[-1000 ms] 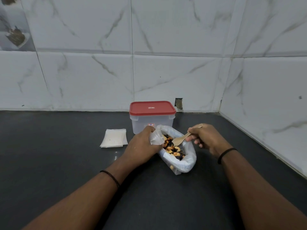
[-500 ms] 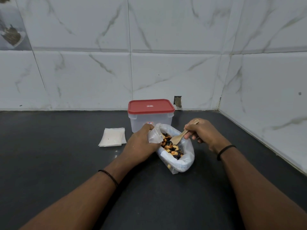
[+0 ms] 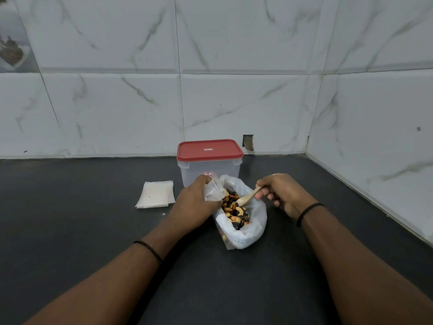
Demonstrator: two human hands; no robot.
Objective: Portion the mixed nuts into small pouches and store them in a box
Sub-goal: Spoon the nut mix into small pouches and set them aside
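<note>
Your left hand (image 3: 195, 204) pinches nut bag (image 3: 248, 228) rim, keeping mouth open; right hand (image 3: 282, 193) clenches spoon (image 3: 248, 197) to scoop nuts (image 3: 234, 211).

One red-lidded plastic box (image 3: 209, 164), one open bag of mixed nuts (image 3: 243, 221), one wooden spoon (image 3: 248, 198), one small stack of empty pouches (image 3: 155, 194), two hands.

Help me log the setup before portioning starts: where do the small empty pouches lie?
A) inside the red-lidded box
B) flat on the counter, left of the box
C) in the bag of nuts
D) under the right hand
B: the stack of pouches lies flat on the dark counter, left of the closed box.
</note>
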